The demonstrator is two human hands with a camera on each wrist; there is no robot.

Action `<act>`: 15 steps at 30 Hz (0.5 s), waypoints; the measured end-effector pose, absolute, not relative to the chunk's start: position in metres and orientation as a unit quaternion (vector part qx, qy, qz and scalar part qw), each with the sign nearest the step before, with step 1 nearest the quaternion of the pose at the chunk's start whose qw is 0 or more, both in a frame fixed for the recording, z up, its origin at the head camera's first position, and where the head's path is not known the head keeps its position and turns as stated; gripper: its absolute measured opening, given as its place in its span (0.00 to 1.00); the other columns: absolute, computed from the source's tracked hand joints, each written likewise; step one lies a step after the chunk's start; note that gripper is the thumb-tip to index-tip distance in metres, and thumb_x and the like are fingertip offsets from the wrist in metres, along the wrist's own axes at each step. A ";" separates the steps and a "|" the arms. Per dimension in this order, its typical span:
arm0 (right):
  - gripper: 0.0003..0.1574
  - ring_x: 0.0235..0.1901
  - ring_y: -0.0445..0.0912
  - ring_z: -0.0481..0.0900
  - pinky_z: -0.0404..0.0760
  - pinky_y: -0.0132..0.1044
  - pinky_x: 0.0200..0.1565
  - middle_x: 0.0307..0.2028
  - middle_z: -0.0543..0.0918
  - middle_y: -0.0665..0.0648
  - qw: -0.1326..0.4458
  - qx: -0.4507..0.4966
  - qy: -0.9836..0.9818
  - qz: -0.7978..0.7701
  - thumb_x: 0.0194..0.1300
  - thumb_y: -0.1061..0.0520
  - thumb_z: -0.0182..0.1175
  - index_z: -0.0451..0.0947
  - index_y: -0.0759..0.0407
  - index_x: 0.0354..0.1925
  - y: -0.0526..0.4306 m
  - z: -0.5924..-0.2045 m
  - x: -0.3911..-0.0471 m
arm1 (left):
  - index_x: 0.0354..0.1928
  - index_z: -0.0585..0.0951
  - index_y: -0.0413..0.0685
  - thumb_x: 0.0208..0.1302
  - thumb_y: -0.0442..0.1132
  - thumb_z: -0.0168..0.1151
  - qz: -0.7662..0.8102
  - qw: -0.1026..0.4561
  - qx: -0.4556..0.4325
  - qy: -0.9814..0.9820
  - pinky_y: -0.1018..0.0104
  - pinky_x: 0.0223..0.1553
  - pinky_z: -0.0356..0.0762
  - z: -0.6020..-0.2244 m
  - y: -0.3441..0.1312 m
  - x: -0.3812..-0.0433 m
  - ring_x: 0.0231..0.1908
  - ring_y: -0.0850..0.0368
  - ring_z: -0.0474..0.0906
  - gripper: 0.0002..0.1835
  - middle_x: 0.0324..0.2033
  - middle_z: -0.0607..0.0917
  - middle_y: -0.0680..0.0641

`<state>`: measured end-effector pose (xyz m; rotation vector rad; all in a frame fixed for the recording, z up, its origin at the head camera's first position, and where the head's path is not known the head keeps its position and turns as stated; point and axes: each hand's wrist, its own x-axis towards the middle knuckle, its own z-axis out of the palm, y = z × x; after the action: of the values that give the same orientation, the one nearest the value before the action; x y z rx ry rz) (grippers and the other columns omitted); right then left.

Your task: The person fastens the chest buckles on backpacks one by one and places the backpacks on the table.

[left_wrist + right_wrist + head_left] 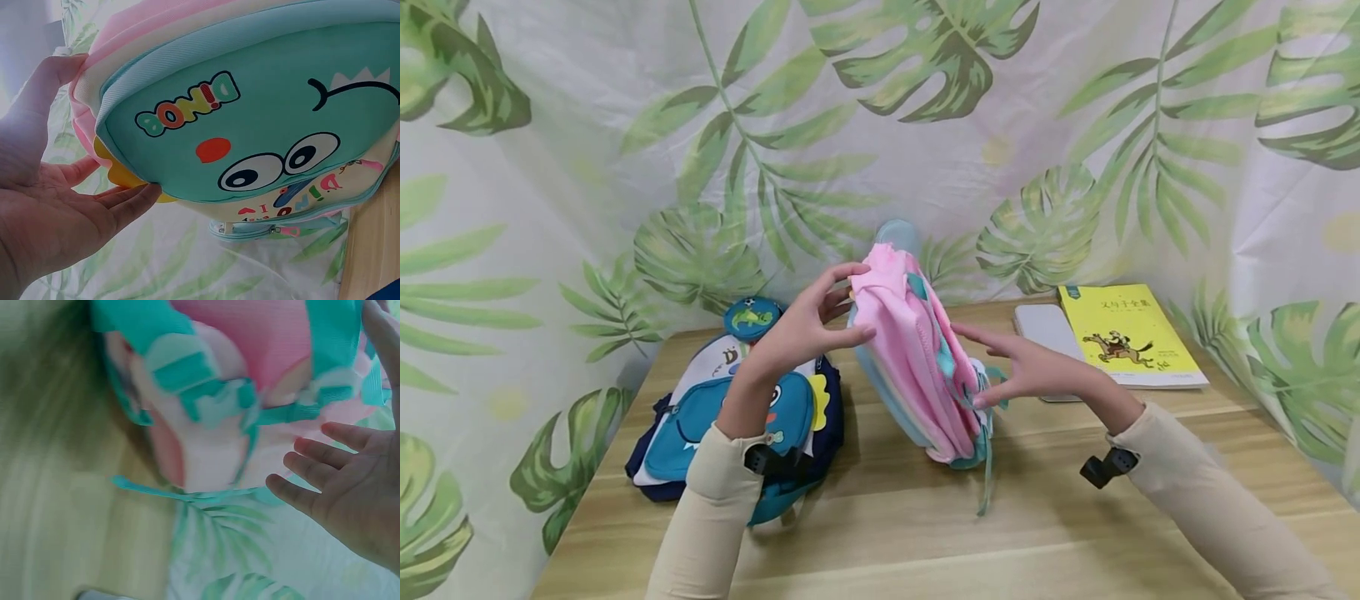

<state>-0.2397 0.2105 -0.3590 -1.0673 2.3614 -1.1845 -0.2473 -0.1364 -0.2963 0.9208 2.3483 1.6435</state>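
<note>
A pink and mint children's backpack (898,333) stands tilted on the table, side-on in the head view. Its mint front pocket (262,94), with cartoon eyes and "DINO" lettering, fills the left wrist view. My left hand (797,321) grips the bag's side, thumb at one edge and fingertips by the yellow trim (115,172). On the strap side is my right hand (1033,367), its fingers spread and extended close to the bag. Teal shoulder straps (334,337) and a buckle show in the right wrist view, with a loose strap end hanging down.
A blue and white dinosaur backpack (730,417) lies at the table's left. At the back right, a yellow book (1127,333) overlaps a pale flat item (1048,325). Leaf-print cloth (925,150) hangs behind the wooden table (910,533).
</note>
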 end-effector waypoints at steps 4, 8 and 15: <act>0.70 0.80 0.59 0.49 0.56 0.70 0.72 0.81 0.51 0.55 0.152 -0.389 0.806 -0.420 0.55 0.48 0.79 0.45 0.48 0.82 0.211 -0.374 -0.239 | 0.74 0.62 0.54 0.64 0.35 0.70 0.548 0.057 0.314 0.773 0.46 0.74 0.63 -0.300 -0.139 -0.246 0.71 0.49 0.68 0.40 0.75 0.62 0.48; 0.74 0.80 0.60 0.49 0.57 0.68 0.72 0.82 0.50 0.56 0.154 -0.389 0.809 -0.412 0.51 0.48 0.81 0.44 0.49 0.82 0.208 -0.387 -0.235 | 0.74 0.61 0.53 0.65 0.34 0.70 0.549 0.052 0.319 0.771 0.49 0.75 0.62 -0.304 -0.143 -0.244 0.72 0.51 0.68 0.40 0.75 0.63 0.48; 0.80 0.79 0.55 0.53 0.61 0.60 0.74 0.81 0.53 0.56 0.138 -0.372 0.828 -0.396 0.46 0.44 0.83 0.42 0.50 0.82 0.197 -0.402 -0.227 | 0.74 0.61 0.55 0.65 0.34 0.70 0.537 0.048 0.319 0.780 0.51 0.75 0.63 -0.306 -0.151 -0.238 0.71 0.51 0.70 0.40 0.74 0.65 0.48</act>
<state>-0.2270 0.1972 -0.4020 -1.0748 2.3951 -1.1446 -0.2382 -0.1515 -0.3060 0.9732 2.3766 1.6365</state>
